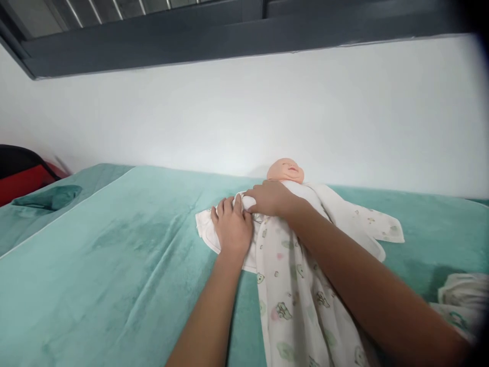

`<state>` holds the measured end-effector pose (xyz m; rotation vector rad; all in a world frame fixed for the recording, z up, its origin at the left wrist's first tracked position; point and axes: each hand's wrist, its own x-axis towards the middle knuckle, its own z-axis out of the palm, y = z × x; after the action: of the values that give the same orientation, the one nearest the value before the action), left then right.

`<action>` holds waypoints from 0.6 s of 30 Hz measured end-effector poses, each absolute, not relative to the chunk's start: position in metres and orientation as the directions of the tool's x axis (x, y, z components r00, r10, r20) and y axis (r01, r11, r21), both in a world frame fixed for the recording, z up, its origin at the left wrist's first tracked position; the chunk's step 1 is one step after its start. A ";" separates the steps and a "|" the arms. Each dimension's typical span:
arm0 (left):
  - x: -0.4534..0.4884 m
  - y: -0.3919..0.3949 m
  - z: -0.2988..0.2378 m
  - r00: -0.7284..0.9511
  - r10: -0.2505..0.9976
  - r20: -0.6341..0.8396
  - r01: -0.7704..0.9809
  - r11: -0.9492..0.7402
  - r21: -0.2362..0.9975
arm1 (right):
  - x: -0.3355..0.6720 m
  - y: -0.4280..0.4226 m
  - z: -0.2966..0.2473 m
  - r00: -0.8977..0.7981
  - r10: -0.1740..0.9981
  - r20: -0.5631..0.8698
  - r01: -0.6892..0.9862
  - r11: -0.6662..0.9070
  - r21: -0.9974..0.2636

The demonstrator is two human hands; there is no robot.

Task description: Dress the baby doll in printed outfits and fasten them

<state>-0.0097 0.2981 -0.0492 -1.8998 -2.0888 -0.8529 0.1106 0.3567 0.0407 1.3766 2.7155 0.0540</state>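
A baby doll [286, 171] lies on its back on a teal bedspread [126, 244], dressed in a white garment [294, 285] printed with small green figures. My left hand [231, 227] rests flat on the garment's left sleeve, fingers stretched out and close together. My right hand [269, 198] reaches across from the right and lies at the doll's shoulder, its fingers curled onto the white cloth just below the head. The doll's other sleeve [367, 221] spreads out to the right.
A white wall rises behind the bed, with a dark window frame [229, 30] above. A red and black object [21, 173] sits at the far left beside a teal pillow [48, 198]. Another printed white cloth [460, 300] lies at the right edge.
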 end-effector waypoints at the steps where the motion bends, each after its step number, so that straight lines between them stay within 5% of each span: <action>1: -0.009 0.298 -0.049 -0.164 0.850 0.501 0.956 0.012 0.292 | 0.115 0.355 0.040 -0.587 0.809 -0.039 0.806 0.588 0.062; 12: -0.025 0.299 -0.039 -0.305 0.903 0.303 0.846 0.111 0.521 | 0.186 0.354 0.066 -0.459 0.883 0.103 0.879 0.468 -0.089; 18: -0.012 0.296 -0.040 -0.286 0.857 0.429 0.895 0.078 0.440 | 0.192 0.343 0.074 -0.470 0.866 0.169 0.875 0.482 -0.035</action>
<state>-0.0115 0.2956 -0.0396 -1.8412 -2.2629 -0.9980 0.1919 0.3426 0.0741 1.6853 2.8426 0.0929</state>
